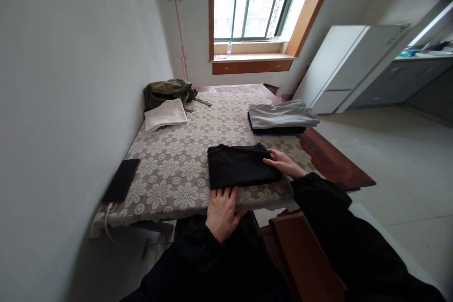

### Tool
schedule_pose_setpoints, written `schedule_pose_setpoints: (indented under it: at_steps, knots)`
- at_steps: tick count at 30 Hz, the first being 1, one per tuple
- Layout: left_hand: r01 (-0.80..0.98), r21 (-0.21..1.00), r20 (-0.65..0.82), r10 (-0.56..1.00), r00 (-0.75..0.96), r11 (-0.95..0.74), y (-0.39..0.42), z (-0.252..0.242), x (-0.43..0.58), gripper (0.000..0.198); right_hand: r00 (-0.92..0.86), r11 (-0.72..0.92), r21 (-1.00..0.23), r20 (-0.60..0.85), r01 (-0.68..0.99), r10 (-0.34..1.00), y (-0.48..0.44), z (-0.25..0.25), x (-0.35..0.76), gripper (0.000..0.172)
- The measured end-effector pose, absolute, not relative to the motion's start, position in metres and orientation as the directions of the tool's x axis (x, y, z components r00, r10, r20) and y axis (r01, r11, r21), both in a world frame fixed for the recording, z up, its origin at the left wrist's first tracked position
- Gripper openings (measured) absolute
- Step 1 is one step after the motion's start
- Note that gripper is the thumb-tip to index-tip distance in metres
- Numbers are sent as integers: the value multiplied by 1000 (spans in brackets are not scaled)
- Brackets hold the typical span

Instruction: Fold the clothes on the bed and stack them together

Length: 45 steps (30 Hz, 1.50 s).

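A folded black garment [240, 166] lies on the table near its front edge. Flat and with fingers stretched out, my left hand [222, 211] is at the garment's near edge; its fingertips touch or reach just under the cloth. My right hand [283, 163] grips the garment's right end, thumb on top and part of the fingers hidden by the cloth. Behind it, to the right, sits a stack of folded clothes, with a grey garment [283, 114] on top and dark ones below.
A lace tablecloth [191, 170] covers most of the table. At the left lie a dark tablet [122, 180] with a white cable [107, 219], a folded white cloth [165, 114] and a green backpack [166, 88]. A brown wooden chair [304, 255] stands by my right arm.
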<state>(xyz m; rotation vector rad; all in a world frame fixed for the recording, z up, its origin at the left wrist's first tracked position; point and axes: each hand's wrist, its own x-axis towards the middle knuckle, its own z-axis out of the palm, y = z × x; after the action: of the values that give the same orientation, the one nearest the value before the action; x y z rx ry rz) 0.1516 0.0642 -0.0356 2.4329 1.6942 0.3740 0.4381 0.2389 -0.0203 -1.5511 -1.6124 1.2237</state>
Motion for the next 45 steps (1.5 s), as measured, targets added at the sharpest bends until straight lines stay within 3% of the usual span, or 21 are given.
schedule_pose_setpoints:
  at_steps: [8,13,19,21,25,29,34,40,45]
  knots:
    - [872,337,128,935,332,-356,46,-30,138,74,-173,-112,-941,-174,319,969,232,-22,444,52]
    - [864,373,90,940,329,-338,39,-24,129,71,-170,-86,-928,-157,364,973,229,-25,447,55]
    - [787,544,118,956,270,-289,51,9,110,42,-26,167,-891,172,422,985,221,-16,442,53]
    - [762,579,152,956,249,-291,63,23,105,35,6,185,-844,217,504,976,220,-13,440,50]
    - [766,524,240,928,286,-371,98,35,104,35,-10,117,-655,165,746,986,224,-16,436,53]
    - [790,397,221,884,412,-467,138,17,112,46,-56,116,-570,122,814,991,229,-28,432,58]
    - [800,278,198,846,494,-532,169,-19,116,53,-86,158,-664,140,730,986,231,-36,434,58]
    - [830,188,223,846,485,-526,170,-31,118,58,-105,188,-819,157,543,982,226,-27,429,74]
    - [861,191,235,873,427,-472,176,-23,127,49,-166,251,-800,190,546,968,229,-22,425,56]
